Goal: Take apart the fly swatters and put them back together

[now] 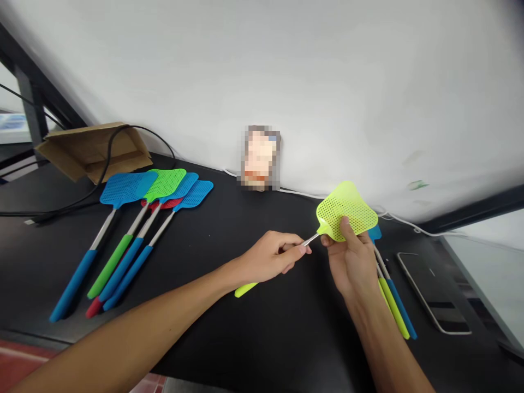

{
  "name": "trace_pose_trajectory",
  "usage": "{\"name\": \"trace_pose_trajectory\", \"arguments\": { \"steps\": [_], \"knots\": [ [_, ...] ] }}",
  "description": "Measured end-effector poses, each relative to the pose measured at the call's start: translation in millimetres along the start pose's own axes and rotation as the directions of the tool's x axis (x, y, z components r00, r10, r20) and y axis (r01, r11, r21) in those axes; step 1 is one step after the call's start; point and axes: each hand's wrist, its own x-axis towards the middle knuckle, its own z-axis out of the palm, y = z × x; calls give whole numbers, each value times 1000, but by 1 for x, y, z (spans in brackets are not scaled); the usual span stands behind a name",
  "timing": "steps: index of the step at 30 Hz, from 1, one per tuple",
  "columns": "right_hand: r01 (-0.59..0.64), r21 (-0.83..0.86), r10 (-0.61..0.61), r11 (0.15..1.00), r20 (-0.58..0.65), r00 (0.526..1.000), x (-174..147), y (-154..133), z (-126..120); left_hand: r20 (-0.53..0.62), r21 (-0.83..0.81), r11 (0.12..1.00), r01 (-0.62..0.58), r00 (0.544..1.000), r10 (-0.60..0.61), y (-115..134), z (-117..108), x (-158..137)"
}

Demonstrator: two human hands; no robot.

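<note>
A yellow-green fly swatter is held in both hands above the black table. My left hand is closed around its metal shaft, and the end of its yellow grip shows below that hand. My right hand pinches the perforated head, thumb on top and fingers beneath. Partly behind my right wrist lie a yellow-handled swatter and a blue-handled swatter; their heads are mostly hidden. On the left rests an overlapping group of swatters, among them a blue one, a green one and a mostly covered red one.
An open cardboard box stands at the back left, with a black cable running over it. A pixelated upright object leans at the wall. A smartphone lies on the right. White cable follows the table's back edge.
</note>
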Motion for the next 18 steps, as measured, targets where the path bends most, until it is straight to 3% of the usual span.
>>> {"name": "trace_pose_trajectory", "arguments": {
  "steps": [12,18],
  "knots": [
    [-52,7,52,999,44,998,3,3,-3,34,-80,995,52,998,-49,-1,-4,0],
    [-143,44,143,989,14,990,5,8,-7,36,-98,988,123,992,-120,1,-7,3]
  ]
}}
